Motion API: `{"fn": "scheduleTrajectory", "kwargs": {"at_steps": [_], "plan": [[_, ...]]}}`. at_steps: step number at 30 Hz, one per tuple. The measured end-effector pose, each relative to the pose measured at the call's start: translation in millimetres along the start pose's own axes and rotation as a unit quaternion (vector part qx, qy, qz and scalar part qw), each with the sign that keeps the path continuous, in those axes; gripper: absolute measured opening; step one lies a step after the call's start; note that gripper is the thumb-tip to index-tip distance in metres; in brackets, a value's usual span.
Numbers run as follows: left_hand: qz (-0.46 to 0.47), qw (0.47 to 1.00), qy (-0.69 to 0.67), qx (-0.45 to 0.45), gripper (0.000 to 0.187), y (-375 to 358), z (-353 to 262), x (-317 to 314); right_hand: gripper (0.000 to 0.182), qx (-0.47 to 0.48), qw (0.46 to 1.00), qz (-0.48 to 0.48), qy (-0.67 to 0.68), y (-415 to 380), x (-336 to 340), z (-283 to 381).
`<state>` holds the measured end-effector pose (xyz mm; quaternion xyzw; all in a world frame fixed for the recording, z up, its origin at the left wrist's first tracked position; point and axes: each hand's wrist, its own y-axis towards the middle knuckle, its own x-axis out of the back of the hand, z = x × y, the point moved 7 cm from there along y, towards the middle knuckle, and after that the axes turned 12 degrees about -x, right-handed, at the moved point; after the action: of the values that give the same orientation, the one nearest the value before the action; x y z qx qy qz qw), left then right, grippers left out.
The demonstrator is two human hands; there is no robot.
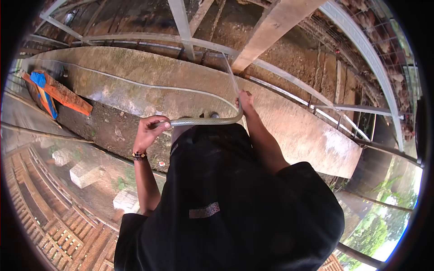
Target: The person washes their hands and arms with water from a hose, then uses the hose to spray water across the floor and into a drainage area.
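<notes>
A greenish-grey flexible hose crosses in front of my body. Near one end of the held stretch, my left hand is closed around it, a beaded bracelet on that wrist. The hose bends upward at the other side, where my right hand grips it with the fingers wrapped round. From the right hand a thin pale stream of water shoots forward toward the wooden frame. More of the same hose lies along the concrete walkway and passes behind the held part.
Metal and wooden beams stand ahead, with wet brown ground beyond. Wire cages line the upper right. An orange plank with blue cloth rests at left. Pale blocks and bamboo slats lie lower left.
</notes>
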<state>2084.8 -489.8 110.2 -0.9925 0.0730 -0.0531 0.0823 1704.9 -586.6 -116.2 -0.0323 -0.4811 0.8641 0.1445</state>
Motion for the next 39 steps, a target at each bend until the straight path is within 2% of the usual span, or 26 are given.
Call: {"fn": "scheduleTrajectory", "kwargs": {"at_steps": [7, 12, 19, 22, 28, 39], "plan": [[0.000, 1.000, -0.011, -0.026, 0.015, 5, -4, 2, 0.022, 0.000, 0.999, -0.016, 0.029, -4, -5, 2], [0.001, 1.000, 0.007, -0.023, 0.016, 6, -8, 5, 0.020, 0.015, 0.999, 0.009, 0.032, 0, -12, 5], [-0.003, 1.000, 0.015, -0.018, 0.017, 5, -5, 4, 0.021, -0.008, 0.999, 0.017, 0.032, 0, -18, 7], [-0.002, 1.000, 0.015, -0.016, 0.018, 5, -1, 2, 0.026, -0.011, 0.998, 0.047, 0.030, 10, -22, 5], [0.005, 1.000, 0.006, -0.023, 0.020, 6, -11, -4, 0.024, 0.010, 0.994, 0.108, 0.011, 2, -35, 7], [0.018, 0.999, 0.037, -0.027, 0.021, 11, -5, -11, 0.023, 0.012, 0.993, 0.117, 0.007, 10, -36, 1]]}}
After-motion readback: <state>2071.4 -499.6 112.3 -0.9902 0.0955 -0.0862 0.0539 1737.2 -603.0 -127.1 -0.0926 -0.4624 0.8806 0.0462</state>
